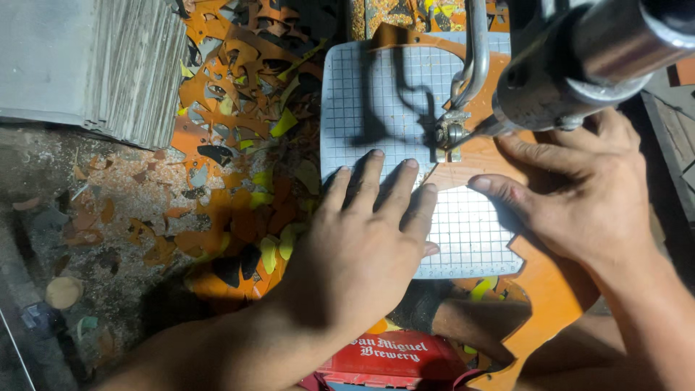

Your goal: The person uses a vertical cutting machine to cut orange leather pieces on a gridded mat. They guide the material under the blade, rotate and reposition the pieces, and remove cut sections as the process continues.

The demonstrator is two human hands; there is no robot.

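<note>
My left hand point(365, 239) lies flat, fingers spread, on a pale grey sheet with a grid pattern point(376, 94). My right hand point(586, 192) presses flat on the same sheet's right side, fingers pointing left. Under the grey sheet lies an orange template point(557, 289) whose cut edge shows at the right and bottom. Between and just beyond my fingertips stands the blade guide and foot point(450, 134) of a metal sawing machine point(572, 65), touching the sheet.
A heap of orange, yellow and black offcuts point(239, 123) covers the floor to the left. A stack of grey sheets point(94, 65) sits at top left. A red crate point(394, 358) is below, by my knee point(463, 318).
</note>
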